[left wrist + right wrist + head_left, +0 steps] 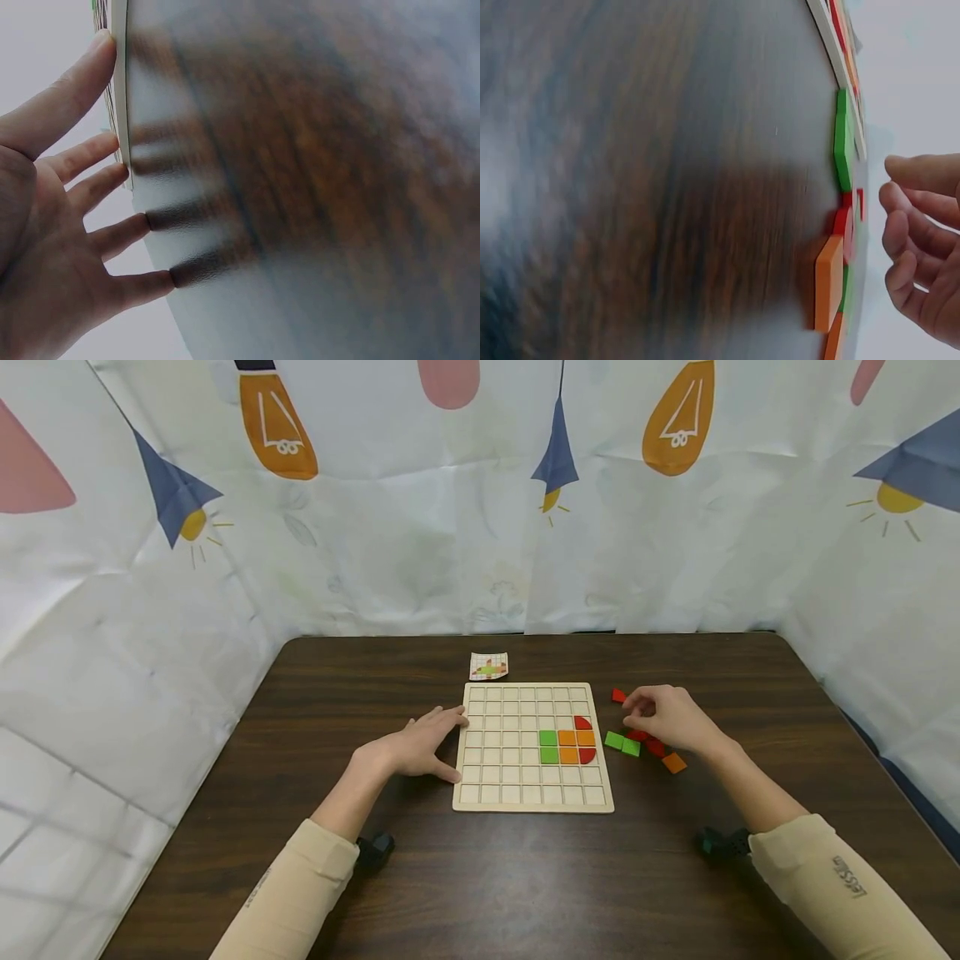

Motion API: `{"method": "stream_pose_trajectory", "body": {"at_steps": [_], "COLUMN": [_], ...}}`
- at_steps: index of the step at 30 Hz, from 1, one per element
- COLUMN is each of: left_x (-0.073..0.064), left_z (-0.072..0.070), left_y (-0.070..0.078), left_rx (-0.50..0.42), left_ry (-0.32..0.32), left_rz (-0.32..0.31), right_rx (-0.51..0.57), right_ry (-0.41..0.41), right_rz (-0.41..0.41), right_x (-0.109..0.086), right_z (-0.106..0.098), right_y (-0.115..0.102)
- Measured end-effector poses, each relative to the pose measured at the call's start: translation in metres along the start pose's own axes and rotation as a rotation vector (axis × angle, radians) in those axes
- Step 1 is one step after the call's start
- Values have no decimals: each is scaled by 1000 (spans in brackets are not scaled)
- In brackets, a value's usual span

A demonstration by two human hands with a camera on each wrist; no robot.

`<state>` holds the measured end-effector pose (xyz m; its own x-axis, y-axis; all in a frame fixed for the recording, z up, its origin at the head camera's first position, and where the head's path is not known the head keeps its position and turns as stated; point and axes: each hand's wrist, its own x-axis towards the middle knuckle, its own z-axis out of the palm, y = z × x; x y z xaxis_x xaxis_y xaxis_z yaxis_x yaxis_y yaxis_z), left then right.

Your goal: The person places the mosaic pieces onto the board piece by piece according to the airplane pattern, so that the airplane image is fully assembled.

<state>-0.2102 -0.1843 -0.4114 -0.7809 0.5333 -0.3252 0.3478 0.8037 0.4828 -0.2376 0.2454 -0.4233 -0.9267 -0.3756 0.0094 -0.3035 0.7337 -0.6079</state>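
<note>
left grip (417,747) spread against board (534,807), seven tiles (567,755) in cells (510,723), right grip (669,714) apparently half-curled

Table (525,877): dark brown wood grain, slight sheen, rounded far corners. Pale square-grid board (495,777) lies flat near the middle. Small printed card (489,666) just beyond the board's far edge, toward its left end. Right of the board, loose: two green tiles (622,744) side by side; red pieces (656,747) next to them, partly hidden; orange tile (674,763) nearest the front; one red piece (618,695) farther back.
</note>
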Motion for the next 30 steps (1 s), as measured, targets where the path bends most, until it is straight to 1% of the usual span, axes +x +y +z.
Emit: {"method": "stream_pose_trajectory", "body": {"at_steps": [9, 17, 23, 30], "left_x": [1, 1, 1, 1], "left_z": [0, -2, -2, 0], "left_y": [0, 1, 0, 0], "left_rx": [-1, 5, 5, -3], "left_ry": [5, -5, -4, -3], "left_rz": [3, 3, 0, 6], "right_rx": [-25, -47, -59, -60], "right_ry": [1, -37, -66, -70], "right_rz": [67, 112, 112, 69], "right_x": [-1, 2, 5, 6], "right_z": [-7, -9, -9, -6], "right_y": [10, 13, 10, 9]}}
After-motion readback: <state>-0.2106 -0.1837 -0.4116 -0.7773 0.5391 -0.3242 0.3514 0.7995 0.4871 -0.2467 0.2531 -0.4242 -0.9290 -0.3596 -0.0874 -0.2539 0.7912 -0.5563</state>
